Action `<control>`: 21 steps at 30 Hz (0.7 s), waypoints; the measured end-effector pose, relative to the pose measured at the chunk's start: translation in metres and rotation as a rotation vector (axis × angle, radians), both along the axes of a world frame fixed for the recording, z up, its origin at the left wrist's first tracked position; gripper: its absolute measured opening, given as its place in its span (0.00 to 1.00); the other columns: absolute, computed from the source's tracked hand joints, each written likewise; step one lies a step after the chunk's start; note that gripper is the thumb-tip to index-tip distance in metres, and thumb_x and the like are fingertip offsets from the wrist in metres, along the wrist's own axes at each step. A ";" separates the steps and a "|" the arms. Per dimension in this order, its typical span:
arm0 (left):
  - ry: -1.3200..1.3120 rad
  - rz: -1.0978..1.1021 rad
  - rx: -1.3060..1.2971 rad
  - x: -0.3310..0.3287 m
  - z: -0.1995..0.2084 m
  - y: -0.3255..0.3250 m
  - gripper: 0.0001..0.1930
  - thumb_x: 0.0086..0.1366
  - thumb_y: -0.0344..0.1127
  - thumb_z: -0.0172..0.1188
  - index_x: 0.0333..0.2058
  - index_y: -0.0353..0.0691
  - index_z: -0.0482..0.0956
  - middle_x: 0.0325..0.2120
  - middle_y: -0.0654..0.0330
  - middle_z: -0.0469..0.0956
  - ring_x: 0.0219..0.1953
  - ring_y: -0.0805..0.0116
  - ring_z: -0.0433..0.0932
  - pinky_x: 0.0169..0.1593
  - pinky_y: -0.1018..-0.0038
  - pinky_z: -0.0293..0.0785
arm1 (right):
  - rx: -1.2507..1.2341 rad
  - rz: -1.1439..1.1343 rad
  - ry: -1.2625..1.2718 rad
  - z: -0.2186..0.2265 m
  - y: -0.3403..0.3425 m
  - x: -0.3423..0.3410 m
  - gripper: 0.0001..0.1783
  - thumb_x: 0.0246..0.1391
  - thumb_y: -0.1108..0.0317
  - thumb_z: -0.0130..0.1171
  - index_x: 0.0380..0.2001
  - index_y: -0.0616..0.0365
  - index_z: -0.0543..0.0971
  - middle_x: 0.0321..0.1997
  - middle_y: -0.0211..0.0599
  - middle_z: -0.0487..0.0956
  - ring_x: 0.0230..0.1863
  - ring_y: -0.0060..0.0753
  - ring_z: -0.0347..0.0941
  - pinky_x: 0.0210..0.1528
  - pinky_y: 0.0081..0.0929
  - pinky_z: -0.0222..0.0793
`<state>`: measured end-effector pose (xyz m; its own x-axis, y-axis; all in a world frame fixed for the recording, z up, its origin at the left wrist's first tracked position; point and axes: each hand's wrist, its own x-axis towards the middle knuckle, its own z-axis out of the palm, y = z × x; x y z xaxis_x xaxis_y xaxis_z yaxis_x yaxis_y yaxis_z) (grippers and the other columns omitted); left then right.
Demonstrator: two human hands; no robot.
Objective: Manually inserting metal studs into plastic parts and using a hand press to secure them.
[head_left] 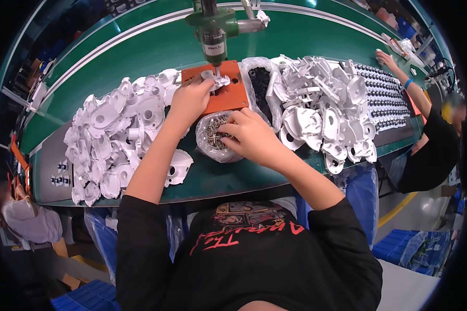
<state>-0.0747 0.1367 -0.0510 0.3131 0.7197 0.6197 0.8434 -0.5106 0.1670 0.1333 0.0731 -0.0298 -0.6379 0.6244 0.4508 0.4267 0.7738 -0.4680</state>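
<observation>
My left hand (192,98) is closed on a white plastic part (221,83), which sits on the orange fixture plate (232,100). Directly above that part stands the tip of a green vertical machine head (214,39). My right hand (250,136) reaches over a plastic-lined bowl (207,150) of small metal pieces (213,133), too fine to name. Its thumb and fingers are apart at the pile, with metal showing between them; the fingertips are partly hidden.
White plastic parts lie heaped on the left (104,135) and right (316,103). A bag of black pieces (261,85) stands beside the plate. Rows of small black-and-silver parts (384,98) cover the right side. A person's hand (386,59) reaches over the bench's far right.
</observation>
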 end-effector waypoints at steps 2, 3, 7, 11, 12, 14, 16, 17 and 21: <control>-0.033 0.042 -0.263 0.006 0.005 -0.003 0.09 0.58 0.31 0.56 0.39 0.42 0.75 0.35 0.53 0.77 0.37 0.50 0.77 0.39 0.61 0.74 | 0.067 -0.021 -0.082 -0.003 0.002 -0.003 0.13 0.44 0.68 0.63 0.36 0.57 0.80 0.32 0.36 0.72 0.39 0.39 0.69 0.44 0.34 0.67; -0.033 0.047 -0.264 0.004 0.006 -0.003 0.09 0.58 0.31 0.56 0.39 0.42 0.75 0.35 0.53 0.77 0.37 0.50 0.77 0.39 0.61 0.74 | 0.066 -0.016 -0.081 -0.003 0.002 -0.004 0.13 0.44 0.68 0.63 0.36 0.57 0.80 0.32 0.36 0.72 0.39 0.39 0.69 0.44 0.34 0.67; -0.075 -0.076 -0.260 -0.004 0.002 0.000 0.07 0.59 0.31 0.55 0.37 0.39 0.75 0.39 0.49 0.76 0.43 0.47 0.74 0.48 0.60 0.70 | 0.054 -0.010 -0.106 -0.001 0.005 -0.010 0.09 0.43 0.69 0.62 0.31 0.59 0.78 0.31 0.39 0.72 0.38 0.42 0.70 0.43 0.36 0.66; -0.142 -0.122 -0.375 -0.007 -0.002 0.002 0.07 0.58 0.31 0.53 0.35 0.37 0.75 0.42 0.45 0.75 0.51 0.44 0.70 0.59 0.58 0.63 | -0.091 0.029 -0.124 0.005 0.011 -0.008 0.07 0.44 0.70 0.61 0.27 0.61 0.76 0.31 0.42 0.72 0.37 0.47 0.71 0.42 0.39 0.67; -0.144 -0.122 -0.378 -0.006 -0.002 0.002 0.07 0.58 0.31 0.53 0.35 0.37 0.75 0.42 0.45 0.75 0.51 0.44 0.70 0.59 0.58 0.63 | -0.094 0.029 -0.126 0.004 0.013 -0.008 0.07 0.44 0.70 0.61 0.27 0.61 0.76 0.31 0.42 0.72 0.37 0.47 0.71 0.42 0.39 0.67; -0.089 -0.051 -0.365 -0.001 -0.003 0.001 0.07 0.58 0.30 0.53 0.35 0.35 0.75 0.43 0.44 0.74 0.52 0.43 0.69 0.59 0.56 0.63 | -0.090 0.048 -0.142 0.002 0.014 -0.008 0.07 0.44 0.70 0.61 0.26 0.62 0.76 0.31 0.43 0.73 0.37 0.48 0.72 0.41 0.40 0.68; -0.120 -0.033 -0.349 0.004 -0.005 0.000 0.07 0.58 0.30 0.52 0.35 0.35 0.75 0.43 0.43 0.74 0.52 0.43 0.69 0.59 0.56 0.62 | -0.096 0.061 -0.185 0.009 0.015 -0.010 0.07 0.43 0.70 0.60 0.26 0.62 0.76 0.31 0.45 0.74 0.38 0.48 0.73 0.41 0.41 0.69; -0.150 -0.018 -0.334 0.006 -0.006 -0.001 0.07 0.57 0.30 0.52 0.34 0.35 0.75 0.43 0.43 0.74 0.52 0.42 0.69 0.59 0.55 0.62 | -0.102 0.071 -0.229 0.012 0.015 -0.011 0.07 0.42 0.70 0.59 0.25 0.63 0.77 0.32 0.46 0.75 0.38 0.48 0.74 0.42 0.41 0.71; -0.206 0.007 -0.300 0.010 -0.013 -0.002 0.07 0.57 0.30 0.53 0.34 0.34 0.75 0.43 0.43 0.74 0.52 0.42 0.69 0.60 0.54 0.61 | -0.068 0.058 -0.219 0.010 0.016 -0.016 0.05 0.42 0.72 0.57 0.23 0.62 0.77 0.30 0.44 0.76 0.35 0.47 0.75 0.39 0.41 0.72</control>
<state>-0.0647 0.1347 -0.0640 0.1979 0.8806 0.4305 0.7800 -0.4074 0.4749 0.1175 0.0890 -0.0202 -0.7516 0.6079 0.2559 0.4796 0.7701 -0.4206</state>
